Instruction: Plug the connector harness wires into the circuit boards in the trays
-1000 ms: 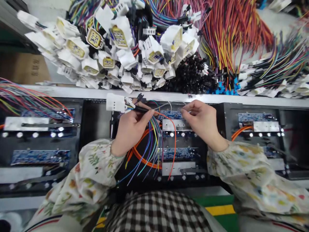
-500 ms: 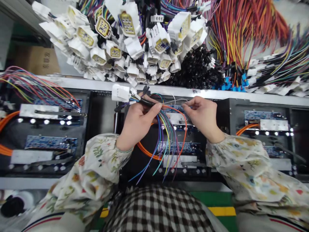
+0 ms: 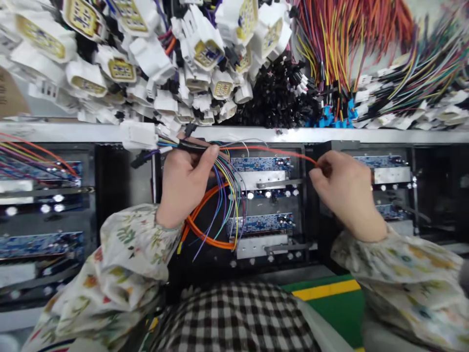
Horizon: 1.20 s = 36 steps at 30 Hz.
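My left hand (image 3: 190,178) is closed round the black-sleeved part of a wiring harness (image 3: 191,146), thumb on top. At its left end hangs a white connector (image 3: 138,136), with a smaller black plug (image 3: 139,159) below it. Loose wires in several colours fan downward from the hand. Out to the right, my right hand (image 3: 339,188) pinches an orange-red wire (image 3: 269,149) of the harness, pulled nearly straight between both hands. Beneath lies a black housing with a blue circuit board (image 3: 262,164) and a second blue board (image 3: 262,223) lower down.
Piled white connectors (image 3: 154,58) and black plugs (image 3: 282,98) lie behind a pale metal rail (image 3: 256,134). Bundles of red and yellow wires (image 3: 348,39) stand at the back right. Thick orange cables (image 3: 205,237) loop over the housing. More housings with boards flank it.
My right hand has moved right and now holds the orange-red wire, which has gone from hanging in a curve to nearly straight. The view has shifted, and my left hand keeps the harness.
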Motion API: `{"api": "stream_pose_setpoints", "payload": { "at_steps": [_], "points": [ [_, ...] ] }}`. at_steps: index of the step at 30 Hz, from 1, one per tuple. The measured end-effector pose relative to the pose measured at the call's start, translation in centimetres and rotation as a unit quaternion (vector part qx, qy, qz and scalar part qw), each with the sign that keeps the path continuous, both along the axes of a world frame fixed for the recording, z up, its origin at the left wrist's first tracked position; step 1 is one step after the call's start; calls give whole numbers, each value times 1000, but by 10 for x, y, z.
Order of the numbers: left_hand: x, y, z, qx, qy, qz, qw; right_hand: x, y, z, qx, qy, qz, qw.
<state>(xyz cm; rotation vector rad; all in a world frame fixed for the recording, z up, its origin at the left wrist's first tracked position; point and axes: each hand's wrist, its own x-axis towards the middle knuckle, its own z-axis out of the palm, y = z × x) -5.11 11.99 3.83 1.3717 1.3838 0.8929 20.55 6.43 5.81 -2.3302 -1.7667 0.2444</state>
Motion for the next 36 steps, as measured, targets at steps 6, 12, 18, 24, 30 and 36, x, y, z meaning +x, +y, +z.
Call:
{"api": "stream_pose_setpoints", "payload": {
  "at_steps": [6, 12, 18, 24, 30, 36],
  "points": [
    [2, -11, 7, -50, -72, 18, 996, -5, -3, -20, 62, 223, -100, 968],
    [2, -10, -5, -70, -90, 28, 993, -3, 0, -28, 62, 214, -94, 970],
    [6, -4, -13, -78, -106, 31, 991, 1, -1, -31, 53, 208, -80, 973],
    [4, -2, -13, -63, -124, 40, 989, 2, -1, -30, 49, 182, -79, 979],
    [5, 3, -15, -47, -127, 28, 990, 0, -2, -31, 54, 189, -83, 977],
    [8, 4, -14, -16, -90, 24, 995, 1, -3, -25, 29, 128, -57, 990]
  ]
}}
